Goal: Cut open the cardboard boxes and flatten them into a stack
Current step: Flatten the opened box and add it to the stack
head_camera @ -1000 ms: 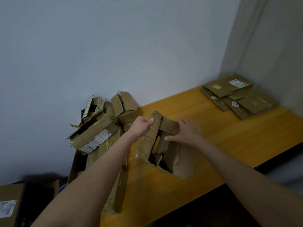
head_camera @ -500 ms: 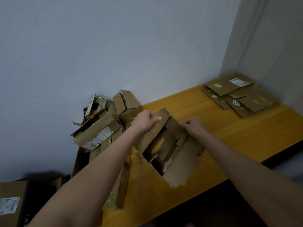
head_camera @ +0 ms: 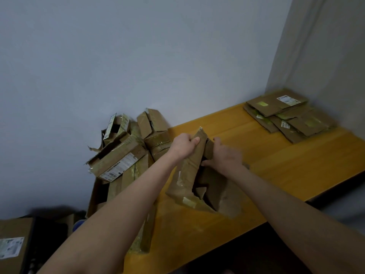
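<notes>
Presently flattening is judged in hand: box [head_camera: 188, 176] wall is pinched by left grip [head_camera: 184, 144]; right grip [head_camera: 225, 156] is blurred, its state cannot be told. Pressing flat is called for next.

Dim, flat indoor light with soft shadows, wide-angle bending at the edges, and slight motion blur throughout.

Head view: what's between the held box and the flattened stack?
Only bare tabletop lies between the box and the stack, as the head view shows.

white barcode labels on the piled boxes [head_camera: 118, 163] and flattened stack [head_camera: 286, 113] are too blurred to read.
</notes>
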`<state>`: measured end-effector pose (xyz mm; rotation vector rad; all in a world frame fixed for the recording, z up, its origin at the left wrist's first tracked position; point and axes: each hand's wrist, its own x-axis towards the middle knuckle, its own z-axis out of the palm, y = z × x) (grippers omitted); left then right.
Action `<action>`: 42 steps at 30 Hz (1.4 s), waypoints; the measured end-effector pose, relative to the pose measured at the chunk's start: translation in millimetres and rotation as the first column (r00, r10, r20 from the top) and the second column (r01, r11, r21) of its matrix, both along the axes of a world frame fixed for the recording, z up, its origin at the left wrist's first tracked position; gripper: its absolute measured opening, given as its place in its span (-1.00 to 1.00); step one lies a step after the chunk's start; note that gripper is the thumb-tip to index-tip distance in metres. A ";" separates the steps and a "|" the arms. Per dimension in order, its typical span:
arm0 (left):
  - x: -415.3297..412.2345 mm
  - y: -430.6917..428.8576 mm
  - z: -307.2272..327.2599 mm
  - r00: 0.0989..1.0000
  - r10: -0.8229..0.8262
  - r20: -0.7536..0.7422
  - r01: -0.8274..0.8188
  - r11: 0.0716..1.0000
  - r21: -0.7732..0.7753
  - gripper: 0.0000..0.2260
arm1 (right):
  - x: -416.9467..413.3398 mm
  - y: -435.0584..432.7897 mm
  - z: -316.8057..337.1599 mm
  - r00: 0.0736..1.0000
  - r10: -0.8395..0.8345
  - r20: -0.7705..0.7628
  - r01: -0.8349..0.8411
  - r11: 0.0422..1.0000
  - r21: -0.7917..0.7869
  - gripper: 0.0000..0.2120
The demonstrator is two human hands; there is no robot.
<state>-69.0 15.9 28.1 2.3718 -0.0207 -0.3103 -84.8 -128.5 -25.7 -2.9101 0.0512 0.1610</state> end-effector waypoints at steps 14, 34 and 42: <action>21.3 20.3 -2.9 0.996 -0.078 0.048 0.069 0.982 0.177 -0.75 | 14.2 -24.9 9.3 0.985 0.086 -0.148 0.032 0.756 0.653 -0.64; 4.3 75.6 -86.4 0.954 0.284 -0.096 -0.296 0.944 -0.146 -0.62 | 17.0 -64.1 -4.1 0.829 -0.234 -0.508 0.549 0.165 0.819 -0.67; -0.3 79.1 -76.9 0.826 0.146 -0.545 -0.482 0.683 -0.549 -0.53 | 11.9 -70.7 -18.3 0.838 -0.162 -0.520 0.509 -0.108 0.854 -0.62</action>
